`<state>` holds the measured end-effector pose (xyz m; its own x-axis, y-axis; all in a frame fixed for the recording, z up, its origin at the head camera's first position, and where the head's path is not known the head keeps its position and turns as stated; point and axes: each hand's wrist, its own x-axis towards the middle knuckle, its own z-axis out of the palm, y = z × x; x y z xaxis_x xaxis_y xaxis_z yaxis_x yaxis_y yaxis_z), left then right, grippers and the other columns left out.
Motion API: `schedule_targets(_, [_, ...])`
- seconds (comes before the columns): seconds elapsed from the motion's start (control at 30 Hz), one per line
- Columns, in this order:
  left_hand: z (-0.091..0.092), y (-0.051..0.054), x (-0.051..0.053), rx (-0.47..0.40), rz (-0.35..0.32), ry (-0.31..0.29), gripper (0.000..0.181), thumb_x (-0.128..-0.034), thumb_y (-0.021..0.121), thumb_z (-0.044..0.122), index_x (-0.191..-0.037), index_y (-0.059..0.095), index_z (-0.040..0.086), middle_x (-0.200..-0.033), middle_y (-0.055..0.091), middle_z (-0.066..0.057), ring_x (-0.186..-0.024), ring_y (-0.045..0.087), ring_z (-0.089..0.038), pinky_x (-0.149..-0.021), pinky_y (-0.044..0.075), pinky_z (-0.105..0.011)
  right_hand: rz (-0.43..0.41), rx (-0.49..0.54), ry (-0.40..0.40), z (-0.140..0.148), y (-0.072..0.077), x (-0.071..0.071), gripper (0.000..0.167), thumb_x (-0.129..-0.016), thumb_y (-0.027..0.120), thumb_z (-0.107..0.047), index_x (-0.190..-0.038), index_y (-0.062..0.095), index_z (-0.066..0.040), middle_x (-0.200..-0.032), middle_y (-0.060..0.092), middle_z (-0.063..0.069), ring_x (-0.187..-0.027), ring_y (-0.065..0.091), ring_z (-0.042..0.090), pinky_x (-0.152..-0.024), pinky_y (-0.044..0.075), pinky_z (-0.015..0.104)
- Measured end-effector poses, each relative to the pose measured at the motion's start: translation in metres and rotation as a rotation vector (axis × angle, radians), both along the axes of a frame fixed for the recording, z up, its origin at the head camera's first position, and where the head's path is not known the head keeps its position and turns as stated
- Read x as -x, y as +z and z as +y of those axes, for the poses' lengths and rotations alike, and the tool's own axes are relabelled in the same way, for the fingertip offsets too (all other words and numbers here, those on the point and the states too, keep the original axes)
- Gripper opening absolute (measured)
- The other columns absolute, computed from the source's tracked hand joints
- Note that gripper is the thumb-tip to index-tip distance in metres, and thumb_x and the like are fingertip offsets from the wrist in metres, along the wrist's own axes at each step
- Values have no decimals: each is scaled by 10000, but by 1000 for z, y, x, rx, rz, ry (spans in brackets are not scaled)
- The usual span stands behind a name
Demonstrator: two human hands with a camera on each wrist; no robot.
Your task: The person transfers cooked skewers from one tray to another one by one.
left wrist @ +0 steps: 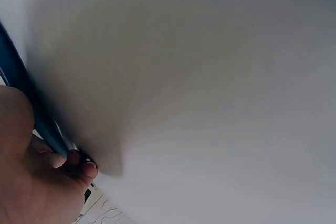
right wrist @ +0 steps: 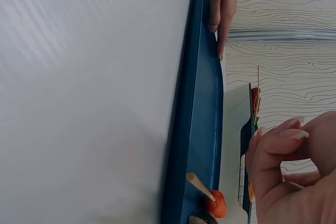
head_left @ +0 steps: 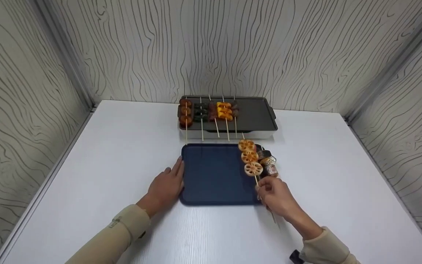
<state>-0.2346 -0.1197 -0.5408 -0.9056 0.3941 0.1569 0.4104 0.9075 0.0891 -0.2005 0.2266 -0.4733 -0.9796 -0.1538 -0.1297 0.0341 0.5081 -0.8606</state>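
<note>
My right hand (head_left: 275, 194) pinches the bare stick of a lotus root skewer (head_left: 250, 157), its three slices over the tray's right side. The right wrist view shows that hand (right wrist: 294, 169) with bent fingers; the lotus slices are out of sight there. Under and beside the skewer, more skewers (head_left: 270, 165) with dark and pale pieces lie at the tray's right edge, partly hidden. The dark blue tray (head_left: 214, 176) sits flat on the table. Along its left edge rests my left hand (head_left: 165, 189), index and middle fingers extended; the left wrist view shows its other fingertips (left wrist: 89, 170) bent.
Behind the tray stands a dark grill plate (head_left: 255, 113) on a white base. Several skewers lie across its left and middle part, including yellow pieces (head_left: 224, 111) and brown-orange rounds (head_left: 185, 112). Patterned panels (head_left: 196, 47) enclose the white table (head_left: 130, 128).
</note>
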Motion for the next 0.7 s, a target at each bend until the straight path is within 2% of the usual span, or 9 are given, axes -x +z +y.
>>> schedule_targets(0.3, [0, -2, 0, 0, 24, 0, 541, -1048, 532, 213, -1506, 440, -60, -1615, 376, -178, -1116, 627, -374, -841, 564, -447, -21, 6, 9, -4, -5, 0, 123, -998, 556, -16, -1039, 626, 77, -736, 637, 89, -484, 502, 122, -418, 414, 236])
schedule_targets(0.7, [0, 4, -4, -31, 38, -17, 510, -1051, 531, 175, -1479, 458, -92, -1574, 425, -209, -1015, 621, -348, -804, 560, -441, -20, -24, 3, -11, -19, 3, 121, -954, 523, 30, -975, 633, 75, -706, 639, 110, -466, 506, 119, -413, 404, 241])
